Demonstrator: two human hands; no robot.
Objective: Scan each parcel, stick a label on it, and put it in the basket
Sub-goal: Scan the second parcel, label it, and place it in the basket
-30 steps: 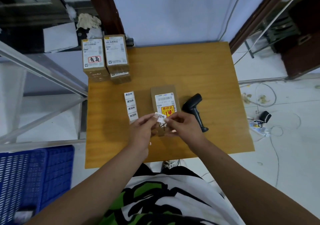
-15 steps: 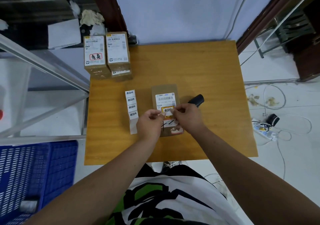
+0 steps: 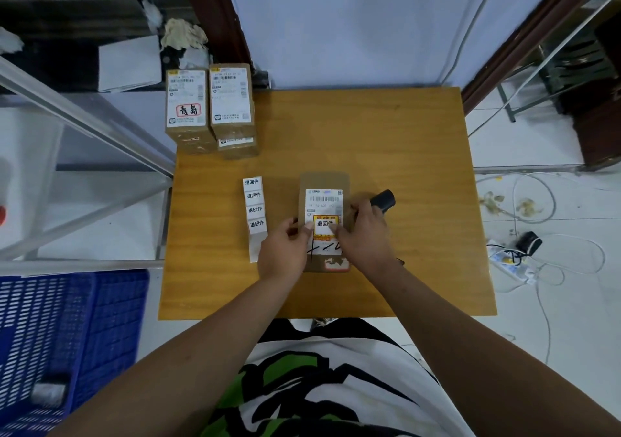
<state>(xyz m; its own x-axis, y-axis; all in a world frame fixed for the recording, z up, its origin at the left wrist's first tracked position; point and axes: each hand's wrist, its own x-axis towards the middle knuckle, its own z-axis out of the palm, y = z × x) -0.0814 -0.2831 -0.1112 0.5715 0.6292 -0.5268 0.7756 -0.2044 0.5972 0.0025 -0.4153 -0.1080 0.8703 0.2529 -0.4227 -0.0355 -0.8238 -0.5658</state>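
A flat brown parcel lies in the middle of the wooden table. A small white label sits on the parcel's printed sheet, over an orange patch. My left hand and my right hand press the label's two side edges with their fingertips. A strip of the same white labels lies just left of the parcel. The black scanner lies right of the parcel, mostly hidden behind my right hand. The blue basket stands on the floor at the lower left.
Three more brown parcels are stacked at the table's far left corner. A metal frame runs along the left side. Cables and a power strip lie on the floor to the right. A small grey item lies in the basket.
Both hands carried the peeled label from in front of the parcel forward onto its printed sheet and now press it flat there.
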